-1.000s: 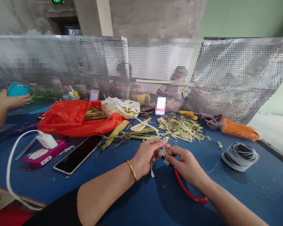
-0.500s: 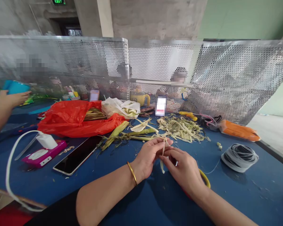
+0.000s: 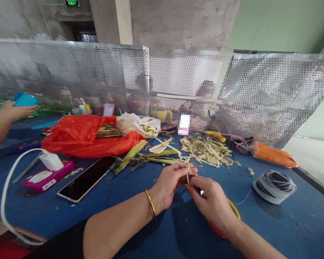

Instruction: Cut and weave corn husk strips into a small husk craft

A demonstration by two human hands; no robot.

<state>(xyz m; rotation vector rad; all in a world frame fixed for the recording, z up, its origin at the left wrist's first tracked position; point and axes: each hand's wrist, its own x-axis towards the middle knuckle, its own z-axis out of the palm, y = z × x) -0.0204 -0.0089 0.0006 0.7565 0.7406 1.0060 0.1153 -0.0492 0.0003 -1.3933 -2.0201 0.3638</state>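
Note:
My left hand, with a gold bangle at the wrist, pinches the upper end of a pale strip of corn husk. Close against it, my right hand has its thumb and fingers closed on the strip's lower part. Fine clear thread runs near the fingertips and past my right hand to a spool of thread. Under my right wrist shows a yellow and red handle; the rest of that tool is hidden. Just beyond the hands lie a heap of shredded husk and longer green husk leaves.
A red plastic bag with dried husks and a white bag stand behind. At left are a phone and a purple power strip. A perforated metal screen bounds the back. Another person's hand holds something blue.
The strip's loose tail, which hung below my fingers, is now mostly gathered in at my right fingertips. Both hands stay close together. The view has shifted slightly.

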